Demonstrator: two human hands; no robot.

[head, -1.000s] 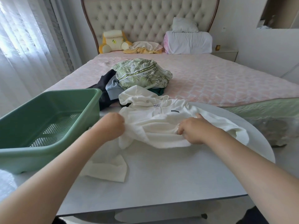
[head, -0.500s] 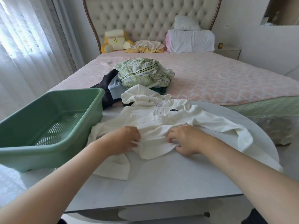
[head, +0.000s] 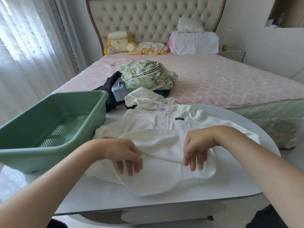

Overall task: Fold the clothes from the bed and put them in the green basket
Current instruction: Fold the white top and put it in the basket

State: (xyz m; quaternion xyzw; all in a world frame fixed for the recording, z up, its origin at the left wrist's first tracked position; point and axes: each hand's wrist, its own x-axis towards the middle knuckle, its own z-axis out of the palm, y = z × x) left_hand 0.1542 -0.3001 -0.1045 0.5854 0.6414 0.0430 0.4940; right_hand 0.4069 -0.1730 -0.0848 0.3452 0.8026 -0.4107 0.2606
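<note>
A white hooded shirt (head: 164, 127) lies face up on the white table (head: 181, 201), hood toward the bed, lower part spread toward me. My left hand (head: 125, 155) hovers over the shirt's lower left, wrist bent, fingers hanging loose and touching the cloth. Over the lower right, my right hand (head: 197, 150) does the same, its fingers straight and blurred. Neither hand plainly grips the fabric. The green basket (head: 54, 122) stands on the table's left, nothing in it. A pile of unfolded clothes (head: 146, 76) sits on the bed just behind the table.
The pink-covered bed (head: 222, 83) runs back to a tufted headboard, with pillows (head: 195, 41) and a yellow plush toy (head: 118, 41) at its head. Curtains (head: 29, 55) hang at the left. A nightstand (head: 233, 53) stands at the far right.
Both hands drew the bunched lower part of the shirt toward me and spread it over the table. Their closed grip has loosened into hanging fingers.
</note>
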